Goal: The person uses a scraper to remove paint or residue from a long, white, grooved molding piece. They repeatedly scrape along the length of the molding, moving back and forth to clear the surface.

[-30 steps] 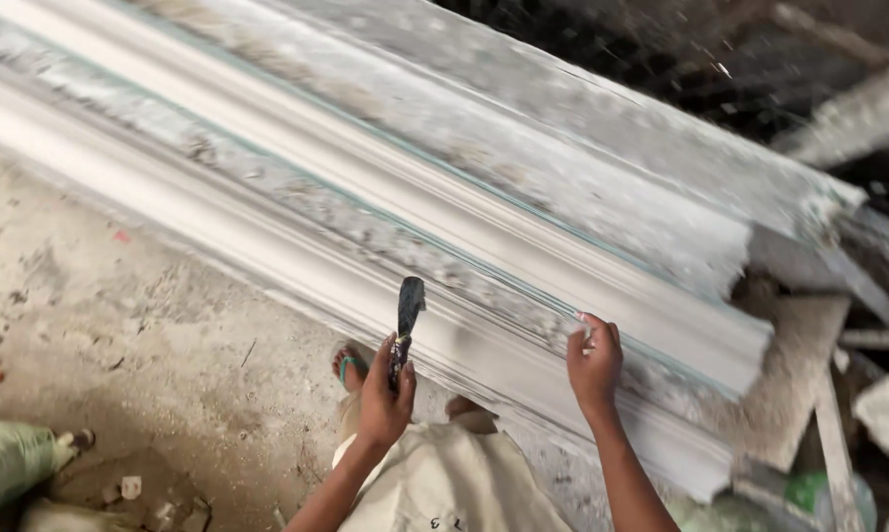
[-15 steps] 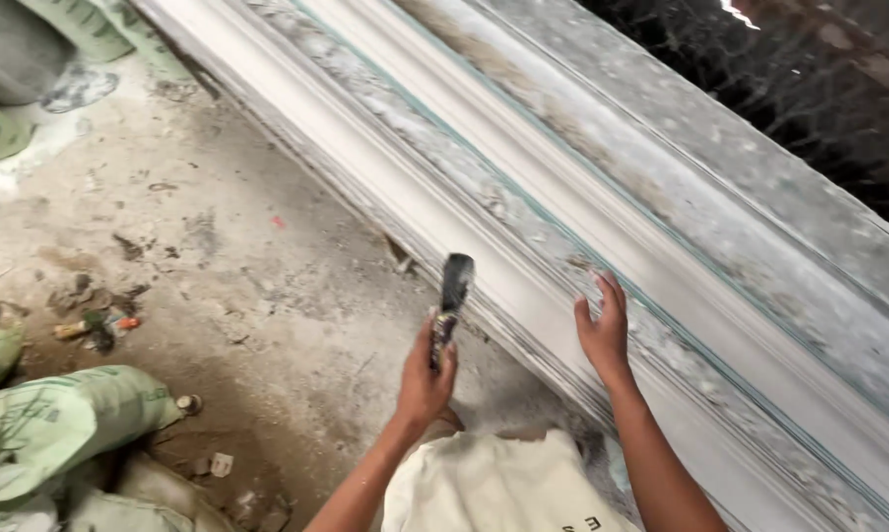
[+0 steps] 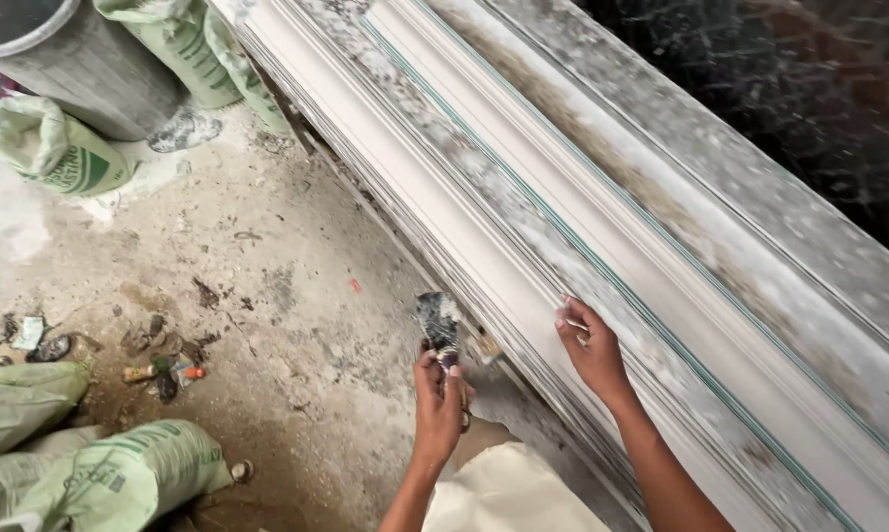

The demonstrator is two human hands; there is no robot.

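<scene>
One putty knife (image 3: 437,325), one long white plaster moulding (image 3: 523,227), one grey drum (image 3: 90,74) and five green sacks (image 3: 119,483) on the dusty floor (image 3: 267,286) are in view. My left hand (image 3: 440,404) has its fingers clamped around the knife handle, blade upright, just beside the moulding's lower edge. My right hand (image 3: 590,345) rests on the moulding face, fingers loosely curled together, holding nothing.

Dusty, stained concrete floor (image 3: 267,296) strewn with debris; green sacks (image 3: 99,483) and a grey drum (image 3: 90,74) stand around
</scene>
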